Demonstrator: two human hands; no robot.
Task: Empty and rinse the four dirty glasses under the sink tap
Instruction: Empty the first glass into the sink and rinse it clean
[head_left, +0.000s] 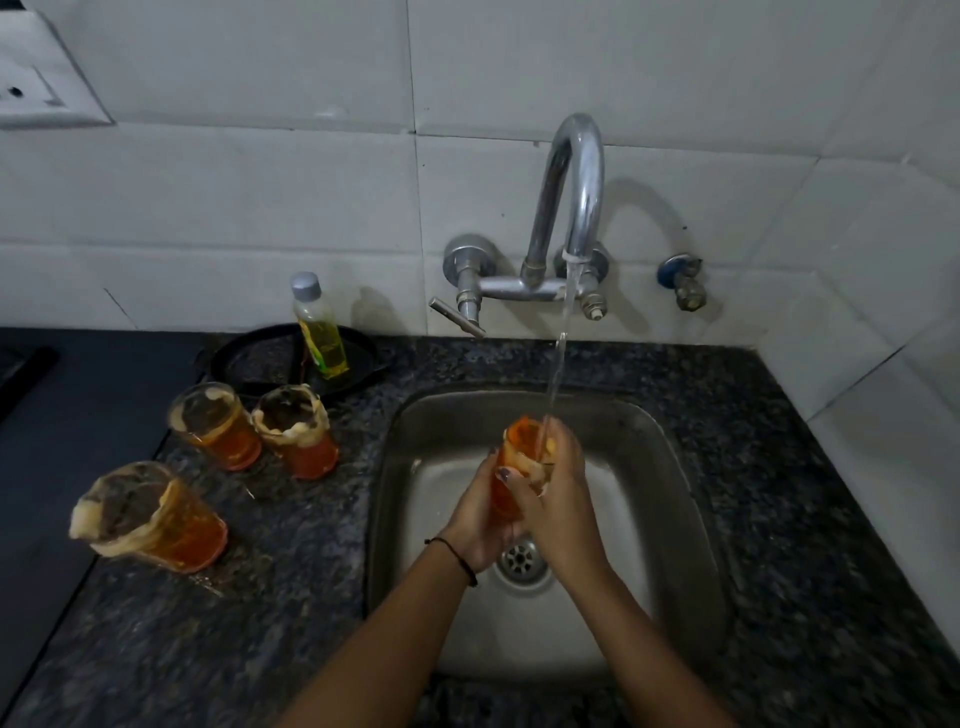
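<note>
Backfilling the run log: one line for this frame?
step: rinsing glass | left hand + right hand: holding it under tap, water on | counter glasses: three, dirty

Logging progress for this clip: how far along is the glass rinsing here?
Nothing looks finished. In hand: both the left hand and right hand hold one orange-tinted glass under the running chrome tap, above the steel sink. Left: three foam-rimmed glasses of orange liquid stand on the counter.

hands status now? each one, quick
Left hand: closed around the orange glass, over the sink.
Right hand: closed on the same glass, at its rim.
</note>
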